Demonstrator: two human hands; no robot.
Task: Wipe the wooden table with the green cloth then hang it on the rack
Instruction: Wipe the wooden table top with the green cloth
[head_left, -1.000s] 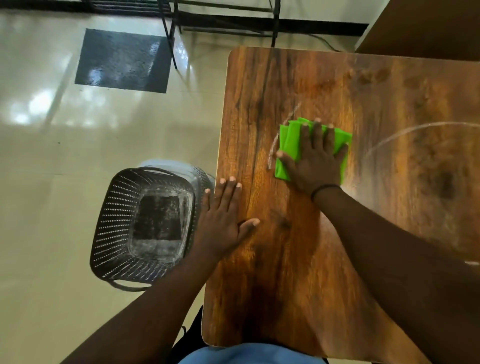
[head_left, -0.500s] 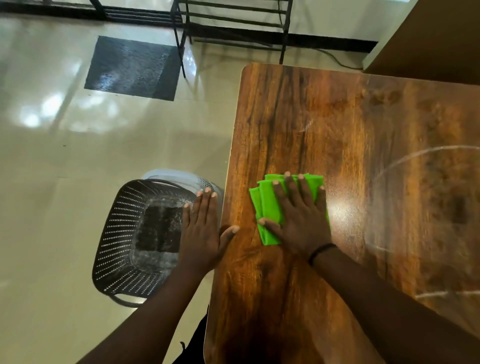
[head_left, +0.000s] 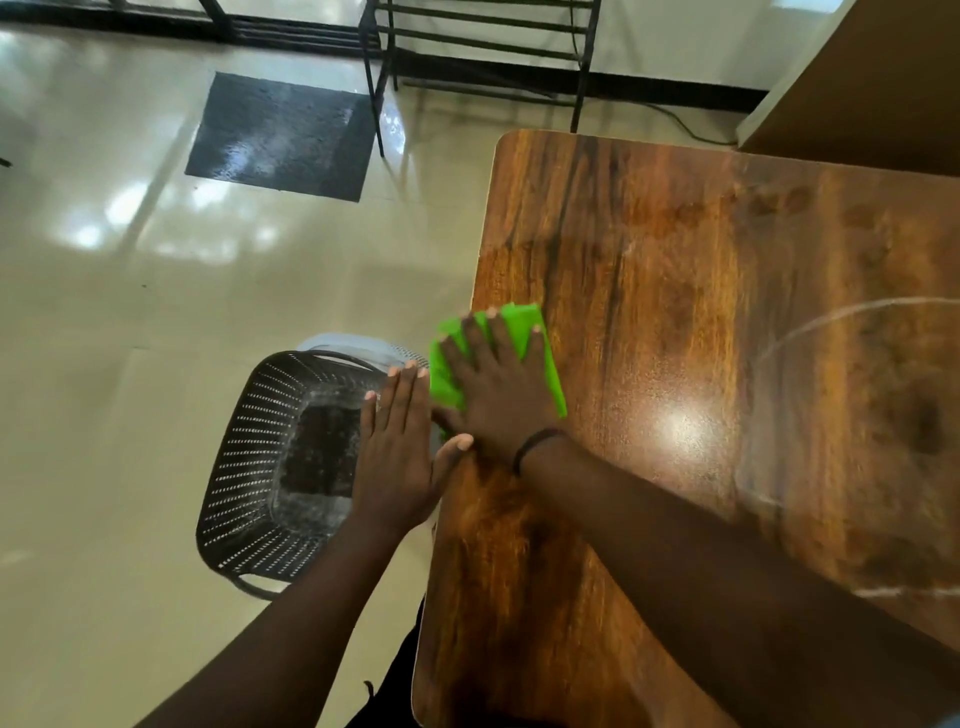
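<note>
At the desk's left edge: cloth under the right palm

Over the left rim of the desk (head_left: 675, 364), the green cloth (head_left: 540, 358) lies folded, partly hanging past the edge. Right hand (head_left: 498, 395) presses flat on it, fingers spread, its grip released rather than clenched. Left hand (head_left: 397, 452) is flat and open just beside it, thumb touching the desk edge, above a dark basket (head_left: 260, 467) on the floor. A black rack (head_left: 483, 47) stands beyond
</note>
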